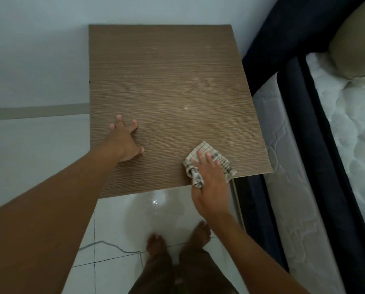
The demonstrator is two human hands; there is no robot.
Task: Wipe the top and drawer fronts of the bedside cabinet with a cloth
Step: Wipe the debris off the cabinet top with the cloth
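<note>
- The cloth (207, 147) lay at the front right corner of the cabinet top (166, 81), one checked edge already at the front edge; a stroke toward the person would likely have dragged it off onto the floor (156, 209).
- The right hand (209, 183) pressed the cloth with straight, slightly spread fingers. A twisted tail of cloth hid the thumb, so I cannot tell whether anything pinched it. Held only by flat pressure, the cloth could have bunched or slid out from under the palm.
- The cloth was folded small, so narrow passes could have left unwiped strips; the pale speck (185, 108) near the middle and the whole back half looked easy to miss.
- The left hand (125, 143) rested spread and flat near the left edge, apart from the cloth. It covered a patch that would have stayed dirty unless it was lifted, and could have left prints there.
- A sweep past the right edge might have pushed dust onto the mattress (294, 166) just beside it.
- The drawer fronts were out of sight from above, so bending down was probably needed; bare feet (156, 242) stood near a cable (105, 244) on glossy tile, a risk of slipping or tripping.
</note>
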